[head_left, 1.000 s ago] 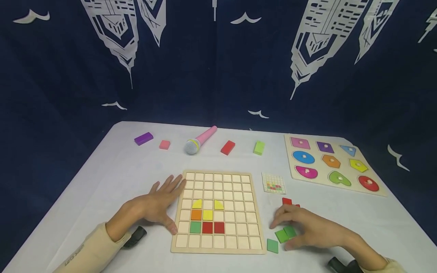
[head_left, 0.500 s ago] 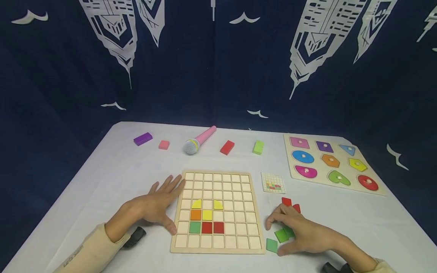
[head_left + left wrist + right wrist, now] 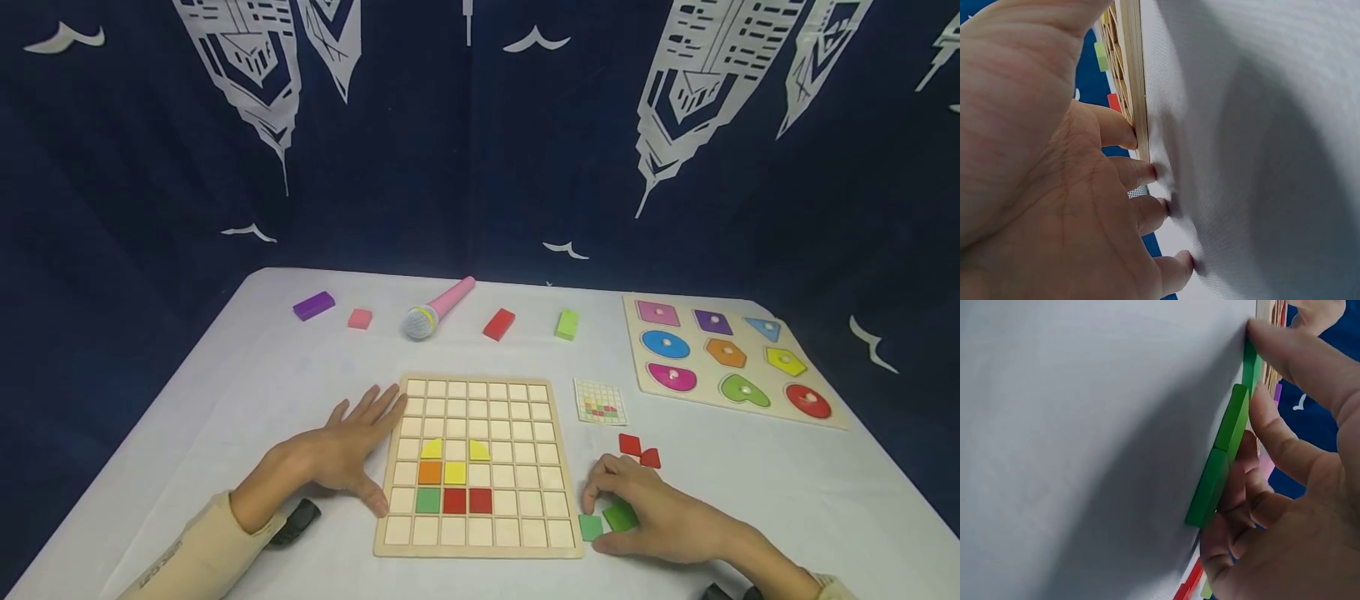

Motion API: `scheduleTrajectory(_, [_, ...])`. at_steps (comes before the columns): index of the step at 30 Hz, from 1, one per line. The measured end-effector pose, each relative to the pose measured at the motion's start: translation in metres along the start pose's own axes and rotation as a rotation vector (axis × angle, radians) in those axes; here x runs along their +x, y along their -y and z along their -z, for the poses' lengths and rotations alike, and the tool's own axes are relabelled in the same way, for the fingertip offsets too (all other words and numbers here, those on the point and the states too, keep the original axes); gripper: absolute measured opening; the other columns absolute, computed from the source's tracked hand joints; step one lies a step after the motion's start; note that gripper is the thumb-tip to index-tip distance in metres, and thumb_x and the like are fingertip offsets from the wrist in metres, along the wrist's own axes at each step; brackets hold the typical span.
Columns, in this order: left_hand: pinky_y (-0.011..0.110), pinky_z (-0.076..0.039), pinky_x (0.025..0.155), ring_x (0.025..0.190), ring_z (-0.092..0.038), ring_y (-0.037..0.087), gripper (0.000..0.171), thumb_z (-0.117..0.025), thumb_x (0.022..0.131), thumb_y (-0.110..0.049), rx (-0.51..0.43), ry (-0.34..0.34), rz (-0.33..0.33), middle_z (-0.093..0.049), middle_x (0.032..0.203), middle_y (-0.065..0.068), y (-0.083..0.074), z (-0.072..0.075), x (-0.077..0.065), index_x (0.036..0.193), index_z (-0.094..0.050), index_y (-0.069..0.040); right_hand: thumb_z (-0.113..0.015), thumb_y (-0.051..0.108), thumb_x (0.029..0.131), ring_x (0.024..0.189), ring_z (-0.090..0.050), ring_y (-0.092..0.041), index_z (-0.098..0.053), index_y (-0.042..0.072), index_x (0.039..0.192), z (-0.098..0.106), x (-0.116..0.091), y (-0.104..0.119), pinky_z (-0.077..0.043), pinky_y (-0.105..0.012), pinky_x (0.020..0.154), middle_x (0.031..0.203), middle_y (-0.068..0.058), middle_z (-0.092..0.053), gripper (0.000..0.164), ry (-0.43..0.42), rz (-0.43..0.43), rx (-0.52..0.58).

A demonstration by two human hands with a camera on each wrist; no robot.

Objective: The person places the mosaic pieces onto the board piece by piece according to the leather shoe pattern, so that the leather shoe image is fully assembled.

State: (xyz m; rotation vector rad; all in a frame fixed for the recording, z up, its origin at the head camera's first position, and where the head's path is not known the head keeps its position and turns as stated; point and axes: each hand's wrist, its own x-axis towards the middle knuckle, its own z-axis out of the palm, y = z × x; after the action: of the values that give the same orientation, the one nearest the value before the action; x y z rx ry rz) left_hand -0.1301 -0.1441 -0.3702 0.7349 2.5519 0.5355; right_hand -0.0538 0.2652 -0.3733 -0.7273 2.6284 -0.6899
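A wooden grid board (image 3: 525, 529) lies in the middle of the table, holding yellow, orange, green and red tiles in its lower rows. My left hand (image 3: 348, 450) rests spread along the board's left side, thumb and fingertips at its edge; in the left wrist view its fingertips (image 3: 1147, 172) touch the cloth and the board's side. Just off the board's lower right corner, my right hand (image 3: 660, 512) pinches a green square tile (image 3: 591, 527) between thumb and index finger. Beneath that hand lie a brighter green tile (image 3: 620, 515) and another green tile (image 3: 1209, 487), the latter hidden in the head view.
Two red tiles (image 3: 630, 444) lie beyond the right hand, below a small pattern card (image 3: 600, 402). A shape puzzle board (image 3: 708, 392) is at the back right. Along the back are a pink toy microphone (image 3: 442, 307) and several coloured blocks, including a purple block (image 3: 313, 305).
My right hand has shifted left and toward me, uncovering the red tiles. Its thumb and index finger have taken hold of the green tile, which slid slightly toward the board. The left hand stays put.
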Motion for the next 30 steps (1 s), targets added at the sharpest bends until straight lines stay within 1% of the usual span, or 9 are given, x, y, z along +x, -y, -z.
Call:
scheduleTrajectory(2, [0.067, 0.002, 0.121, 0.154, 0.006, 0.043, 0.142, -0.092, 0.055, -0.051, 0.003, 0.001, 0.002, 0.003, 0.168, 0.020, 0.000, 0.000, 0.000, 0.160, -0.010, -0.001, -0.078, 0.053, 0.081, 0.104, -0.049, -0.006, -0.061, 0.042, 0.097, 0.002, 0.002, 0.001, -0.050, -0.027, 0.089, 0.104, 0.022, -0.054, 0.026, -0.007, -0.029, -0.014])
scheduleTrajectory(5, [0.066, 0.002, 0.121, 0.154, 0.006, 0.043, 0.142, -0.092, 0.055, -0.051, 0.003, 0.002, 0.000, 0.003, 0.168, 0.020, -0.001, 0.000, 0.001, 0.160, -0.010, -0.001, -0.081, 0.048, 0.080, 0.098, -0.051, -0.006, -0.063, 0.039, 0.097, 0.007, 0.004, 0.003, -0.051, -0.028, 0.087, 0.099, 0.024, -0.057, 0.027, -0.020, -0.067, -0.041])
scheduleTrajectory(7, [0.066, 0.002, 0.121, 0.154, 0.006, 0.043, 0.142, -0.092, 0.055, -0.051, 0.000, 0.001, -0.004, 0.002, 0.168, 0.020, -0.001, 0.000, 0.002, 0.160, -0.010, -0.001, -0.082, 0.045, 0.079, 0.094, -0.051, -0.004, -0.064, 0.036, 0.098, 0.012, 0.006, 0.006, -0.051, -0.027, 0.085, 0.095, 0.024, -0.059, 0.027, -0.037, -0.074, -0.060])
scheduleTrajectory(10, [0.067, 0.002, 0.121, 0.154, 0.006, 0.043, 0.142, -0.091, 0.055, -0.051, 0.004, 0.000, -0.009, 0.002, 0.168, 0.021, -0.001, 0.000, 0.001, 0.160, -0.010, 0.000, -0.082, 0.043, 0.081, 0.093, -0.052, -0.003, -0.066, 0.032, 0.098, 0.015, 0.011, 0.011, -0.048, -0.027, 0.084, 0.092, 0.024, -0.059, 0.026, -0.085, -0.015, -0.077])
scheduleTrajectory(14, [0.067, 0.002, 0.120, 0.154, 0.007, 0.043, 0.142, -0.091, 0.056, -0.051, 0.008, 0.006, -0.005, 0.003, 0.168, 0.020, 0.000, 0.001, 0.000, 0.160, -0.010, 0.000, -0.079, 0.041, 0.085, 0.094, -0.056, -0.003, -0.067, 0.030, 0.100, 0.014, 0.025, 0.023, -0.050, -0.030, 0.086, 0.094, 0.023, -0.062, 0.022, -0.128, 0.094, -0.058])
scheduleTrajectory(18, [0.067, 0.002, 0.121, 0.154, 0.006, 0.043, 0.141, -0.092, 0.056, -0.051, 0.000, 0.006, 0.001, 0.003, 0.168, 0.020, 0.000, 0.001, -0.001, 0.160, -0.010, -0.001, -0.077, 0.038, 0.088, 0.091, -0.057, -0.005, -0.068, 0.028, 0.101, 0.009, 0.046, 0.040, -0.051, -0.027, 0.085, 0.093, 0.021, -0.063, 0.019, -0.092, 0.131, -0.036])
scheduleTrajectory(24, [0.067, 0.002, 0.121, 0.154, 0.006, 0.043, 0.142, -0.092, 0.056, -0.049, -0.006, -0.005, -0.007, 0.003, 0.168, 0.021, 0.001, 0.001, -0.001, 0.160, -0.010, 0.000, -0.076, 0.031, 0.089, 0.089, -0.058, -0.006, -0.070, 0.023, 0.100, 0.002, 0.079, 0.059, -0.051, -0.026, 0.086, 0.092, 0.019, -0.066, 0.014, -0.063, 0.202, -0.072])
scheduleTrajectory(30, [0.067, 0.003, 0.121, 0.154, 0.007, 0.043, 0.141, -0.092, 0.056, -0.049, -0.007, -0.006, -0.009, 0.003, 0.168, 0.020, 0.001, 0.001, -0.001, 0.160, -0.010, 0.000, -0.076, 0.030, 0.090, 0.081, -0.056, -0.006, -0.072, 0.023, 0.097, -0.004, 0.099, 0.071, -0.049, -0.023, 0.078, 0.088, 0.017, -0.066, 0.011, -0.046, 0.231, -0.119])
